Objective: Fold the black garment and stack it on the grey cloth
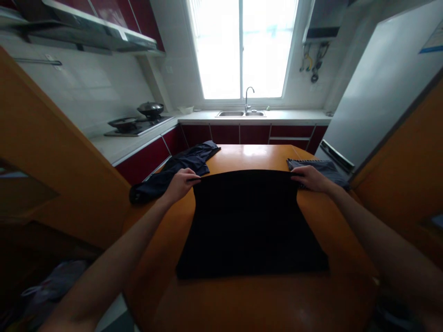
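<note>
A black cloth garment spreads over the wooden table, its far edge pulled taut between my two hands. My left hand pinches the garment's far left corner. At the far right corner, my right hand pinches it the same way. The exact kind of garment cannot be made out. Its near edge lies flat, wider than the far edge. Beyond my left hand lies a crumpled dark navy garment. A folded grey-blue cloth with a patterned edge sits just behind my right hand.
Behind the table runs a white counter with a sink and a tap. Two pans, one a lidded wok, stand on the hob at left. A tall fridge is at right. Clothes lie low at left.
</note>
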`<action>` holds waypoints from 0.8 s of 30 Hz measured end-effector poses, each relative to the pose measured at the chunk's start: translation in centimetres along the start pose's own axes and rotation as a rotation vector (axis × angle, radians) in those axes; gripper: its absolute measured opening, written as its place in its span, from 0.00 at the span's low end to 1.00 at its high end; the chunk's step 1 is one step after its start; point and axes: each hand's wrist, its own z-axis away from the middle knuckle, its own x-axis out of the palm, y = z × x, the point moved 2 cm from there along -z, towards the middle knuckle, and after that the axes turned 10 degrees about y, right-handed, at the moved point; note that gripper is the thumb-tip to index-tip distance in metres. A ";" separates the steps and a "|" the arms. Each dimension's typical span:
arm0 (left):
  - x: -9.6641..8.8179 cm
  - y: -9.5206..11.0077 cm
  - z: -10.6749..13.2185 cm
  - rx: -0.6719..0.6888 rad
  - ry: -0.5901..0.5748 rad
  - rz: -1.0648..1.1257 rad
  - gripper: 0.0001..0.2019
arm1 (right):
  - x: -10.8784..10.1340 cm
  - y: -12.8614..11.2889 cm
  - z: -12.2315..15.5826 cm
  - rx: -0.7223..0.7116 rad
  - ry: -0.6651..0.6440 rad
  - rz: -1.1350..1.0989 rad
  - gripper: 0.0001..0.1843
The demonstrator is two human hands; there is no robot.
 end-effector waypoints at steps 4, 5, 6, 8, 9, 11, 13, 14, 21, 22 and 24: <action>-3.6 3.0 5.1 0.103 0.069 0.053 0.15 | -1.1 -2.1 6.4 -0.003 0.103 -0.157 0.19; -4.3 3.7 6.6 0.120 0.073 0.060 0.15 | -1.1 -2.5 8.1 -0.021 0.124 -0.196 0.19; -4.9 4.3 8.1 0.142 0.075 0.064 0.14 | -1.1 -2.9 9.8 -0.039 0.131 -0.225 0.19; -5.8 5.5 11.3 0.205 0.063 0.056 0.11 | -0.7 -3.6 13.1 -0.070 0.119 -0.250 0.18; -6.0 6.1 12.9 0.235 0.049 0.045 0.10 | -0.4 -3.8 14.7 -0.081 0.107 -0.245 0.18; -6.2 7.1 16.1 0.281 0.005 0.023 0.11 | 0.7 -4.3 17.7 -0.115 0.074 -0.208 0.17; -5.9 7.8 19.1 0.301 -0.045 0.004 0.12 | 2.0 -4.7 20.0 -0.165 0.039 -0.162 0.17; -5.6 8.0 20.3 0.302 -0.066 -0.004 0.13 | 2.6 -4.9 21.0 -0.187 0.021 -0.141 0.18; -5.2 7.9 23.0 0.223 -0.024 0.006 0.12 | 3.7 -5.1 23.2 -0.242 0.058 -0.080 0.21; -5.5 7.8 22.8 0.215 -0.005 0.015 0.12 | 3.3 -5.0 23.3 -0.247 0.075 -0.076 0.21; -6.1 8.0 22.6 0.219 0.008 0.028 0.13 | 2.8 -4.9 23.6 -0.262 0.095 -0.050 0.23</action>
